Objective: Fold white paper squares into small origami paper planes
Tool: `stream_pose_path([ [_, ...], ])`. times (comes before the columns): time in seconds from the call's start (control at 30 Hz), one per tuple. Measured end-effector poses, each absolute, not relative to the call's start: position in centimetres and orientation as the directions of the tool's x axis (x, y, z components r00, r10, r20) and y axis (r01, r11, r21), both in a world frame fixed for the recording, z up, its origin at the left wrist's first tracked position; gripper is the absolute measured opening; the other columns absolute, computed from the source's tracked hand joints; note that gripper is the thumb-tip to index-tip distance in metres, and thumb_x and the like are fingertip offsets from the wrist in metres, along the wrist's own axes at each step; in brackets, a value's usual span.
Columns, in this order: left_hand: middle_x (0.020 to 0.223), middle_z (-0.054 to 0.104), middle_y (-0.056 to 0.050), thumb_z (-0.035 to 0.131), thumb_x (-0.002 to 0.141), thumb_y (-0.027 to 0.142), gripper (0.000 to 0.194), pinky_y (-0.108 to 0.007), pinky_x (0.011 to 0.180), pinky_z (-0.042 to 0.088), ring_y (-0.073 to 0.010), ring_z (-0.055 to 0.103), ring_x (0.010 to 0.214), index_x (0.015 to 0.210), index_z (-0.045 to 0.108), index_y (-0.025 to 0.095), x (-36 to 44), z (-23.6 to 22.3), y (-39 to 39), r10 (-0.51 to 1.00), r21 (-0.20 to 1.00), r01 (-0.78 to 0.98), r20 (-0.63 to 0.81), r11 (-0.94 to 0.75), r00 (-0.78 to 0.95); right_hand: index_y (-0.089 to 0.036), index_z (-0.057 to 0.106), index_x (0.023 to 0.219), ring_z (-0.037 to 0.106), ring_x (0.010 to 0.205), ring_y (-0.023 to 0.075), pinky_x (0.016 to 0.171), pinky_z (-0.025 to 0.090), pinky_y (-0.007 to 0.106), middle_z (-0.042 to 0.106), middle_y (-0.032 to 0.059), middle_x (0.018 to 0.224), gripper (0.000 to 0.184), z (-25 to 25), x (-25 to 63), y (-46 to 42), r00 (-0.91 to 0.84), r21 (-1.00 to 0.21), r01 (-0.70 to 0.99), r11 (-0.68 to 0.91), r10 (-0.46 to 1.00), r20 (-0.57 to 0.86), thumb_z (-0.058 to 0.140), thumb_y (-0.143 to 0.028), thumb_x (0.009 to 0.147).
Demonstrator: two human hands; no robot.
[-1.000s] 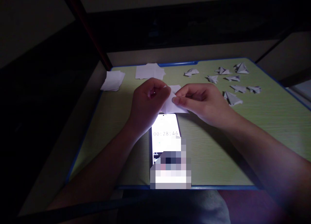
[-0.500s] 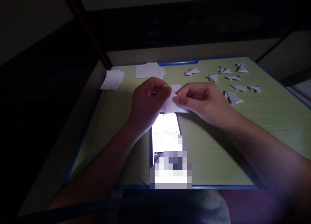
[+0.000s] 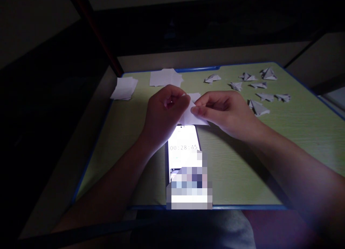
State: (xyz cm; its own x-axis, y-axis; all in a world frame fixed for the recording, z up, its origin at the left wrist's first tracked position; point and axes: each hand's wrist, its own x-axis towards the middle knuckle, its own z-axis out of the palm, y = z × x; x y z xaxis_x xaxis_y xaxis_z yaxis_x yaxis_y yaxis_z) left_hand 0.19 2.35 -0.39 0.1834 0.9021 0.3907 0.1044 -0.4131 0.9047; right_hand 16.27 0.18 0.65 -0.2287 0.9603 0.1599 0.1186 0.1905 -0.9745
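Note:
Between my two hands is a small white sheet of paper point(image 3: 198, 119), partly folded, raised over the top end of a lit phone point(image 3: 183, 139). My left hand point(image 3: 165, 110) pinches its left side between thumb and fingers. On the other side, the thumb and fingers of my right hand point(image 3: 225, 110) grip the paper's right part. My fingers hide some of the folds. The phone lies face up with a timer reading 00:28:45, and its lower part is blurred out.
At the back left of the green table point(image 3: 242, 170) lie a stack of white paper point(image 3: 124, 88) and another paper stack point(image 3: 163, 78). Several folded paper figures, among them a larger one point(image 3: 258, 108), are spread at the back right. A blue edge point(image 3: 237, 207) rims the table.
Both hands keep their pinch on the paper, with hardly any movement. The whole view has shifted very slightly.

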Motion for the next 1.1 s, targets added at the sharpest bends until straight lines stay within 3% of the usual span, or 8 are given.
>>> stream_pose_path([
  [0.87,0.057,0.049,0.004,0.054,0.079,0.016,0.012,-0.019,0.042,0.040,-0.0093,0.050,0.052,0.069,0.050,0.021,0.20,-0.35,2.38,0.905,0.904,0.125,0.384,-0.409,0.185,-0.016,0.066,0.068,0.043,0.048,0.0072,0.044,0.029,0.024,0.054,-0.0041,0.055,0.017,0.53,16.37,0.22,-0.236,-0.974,0.125,0.188,0.959,0.155,0.077,-0.028,0.073],
  [1.1,0.056,0.049,0.005,0.058,0.075,0.015,0.010,-0.019,0.045,0.041,-0.0081,0.048,0.051,0.066,0.055,0.019,0.21,-0.30,2.40,0.928,0.936,0.027,0.344,-0.351,0.145,-0.018,0.066,0.067,0.044,0.049,0.0073,0.043,0.028,0.024,0.056,-0.0032,0.056,0.020,0.66,16.21,0.18,-0.238,-0.976,0.140,0.169,0.962,0.132,0.078,-0.032,0.073],
])
